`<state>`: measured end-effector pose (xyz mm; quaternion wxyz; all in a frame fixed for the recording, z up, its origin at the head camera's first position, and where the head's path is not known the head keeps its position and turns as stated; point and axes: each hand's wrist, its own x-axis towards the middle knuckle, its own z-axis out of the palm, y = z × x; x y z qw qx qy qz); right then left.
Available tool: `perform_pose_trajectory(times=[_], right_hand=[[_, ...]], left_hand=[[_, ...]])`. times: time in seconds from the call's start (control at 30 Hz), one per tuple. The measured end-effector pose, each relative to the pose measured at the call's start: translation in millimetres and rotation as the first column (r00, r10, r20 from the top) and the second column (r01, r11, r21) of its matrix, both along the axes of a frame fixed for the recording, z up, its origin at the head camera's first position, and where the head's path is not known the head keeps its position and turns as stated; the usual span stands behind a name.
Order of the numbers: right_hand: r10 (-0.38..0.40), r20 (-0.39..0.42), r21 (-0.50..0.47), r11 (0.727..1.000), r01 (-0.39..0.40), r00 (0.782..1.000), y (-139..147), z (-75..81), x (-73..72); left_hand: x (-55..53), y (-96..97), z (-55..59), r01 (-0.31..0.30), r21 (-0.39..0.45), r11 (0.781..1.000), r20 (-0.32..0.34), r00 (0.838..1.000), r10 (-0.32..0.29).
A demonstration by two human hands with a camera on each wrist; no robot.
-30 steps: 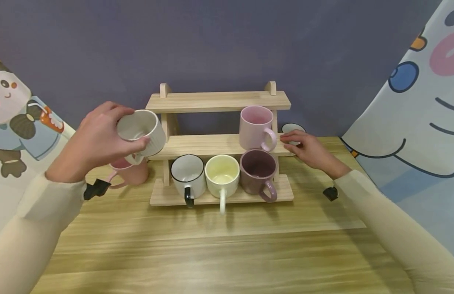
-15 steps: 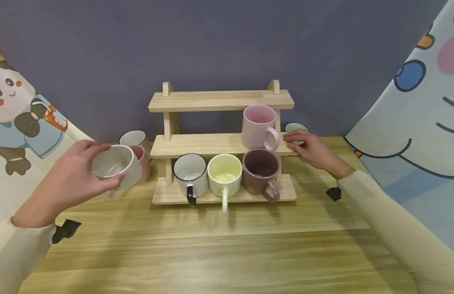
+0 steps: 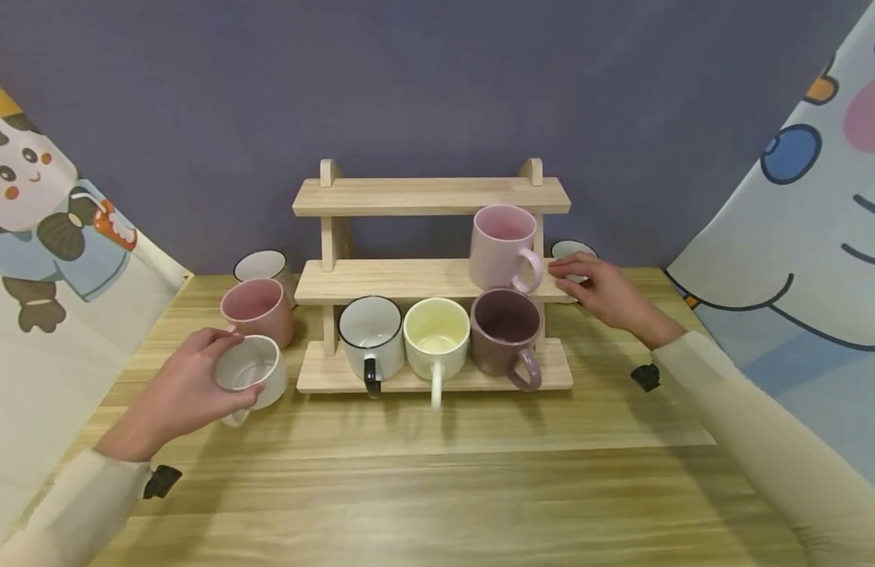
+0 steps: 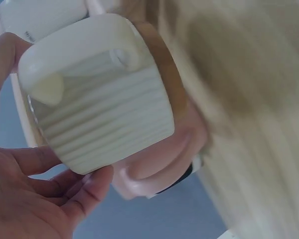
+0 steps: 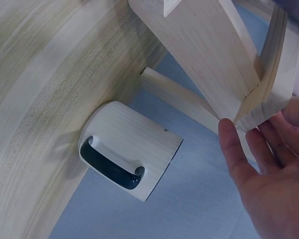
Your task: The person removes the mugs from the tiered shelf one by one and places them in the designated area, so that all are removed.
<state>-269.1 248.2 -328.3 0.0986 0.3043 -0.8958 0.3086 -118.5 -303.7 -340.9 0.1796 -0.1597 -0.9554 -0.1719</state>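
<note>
My left hand (image 3: pixel 185 390) grips a white ribbed mug (image 3: pixel 268 386), thumb on the near side and fingers over the far side. The left wrist view shows the mug's ribbed wall (image 4: pixel 109 119) and rounded white handle (image 4: pixel 79 42). It is low over the table, in front of a pink mug (image 3: pixel 263 319). My right hand (image 3: pixel 603 291) holds the right end of the middle shelf on a wooden rack (image 3: pixel 387 279); in the right wrist view its fingertips are at the shelf's end (image 5: pixel 266 107).
On the rack's bottom board are a black-rimmed white mug (image 3: pixel 372 346), a cream-yellow mug (image 3: pixel 437 339) and a plum mug (image 3: pixel 506 335). A light pink mug (image 3: pixel 503 244) stands on the middle shelf. White mugs stand behind left (image 3: pixel 261 266) and right, the latter dark-handled (image 5: pixel 132 149).
My left hand has carried the white ribbed mug away from the rack's left side, down and nearer to me, uncovering the pink mug and the white mug behind it. My right hand stays at the shelf end.
</note>
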Motion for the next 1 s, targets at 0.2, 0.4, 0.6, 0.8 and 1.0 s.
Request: perform_pose_trajectory(times=[0.2,0.4,0.6,0.8,1.0], right_hand=[[-0.001,-0.001,-0.008,1.0,0.001,1.0,0.2,-0.2,1.5],[-0.01,0.002,-0.002,1.0,0.01,1.0,0.4,-0.2,1.3],[-0.002,0.015,-0.006,1.0,0.002,1.0,-0.6,0.1,0.7],[-0.001,0.007,-0.008,1.0,0.001,1.0,-1.3,0.4,0.8],[-0.008,0.014,-0.005,1.0,0.008,1.0,-1.1,0.4,1.0]], left_hand=[[-2.6,-0.3,-12.3,0.027,-0.013,1.0,-0.003,1.0,-0.028],[-6.4,-1.9,-17.0,0.032,-0.021,0.999,-0.002,0.999,-0.032],[-7.5,-4.3,-21.4,0.022,-0.024,0.999,0.012,1.0,-0.022],[-8.9,-5.9,-24.3,0.027,-0.024,0.999,0.002,1.0,-0.027],[-9.6,-7.3,-25.0,0.025,-0.02,0.999,0.016,1.0,-0.025]])
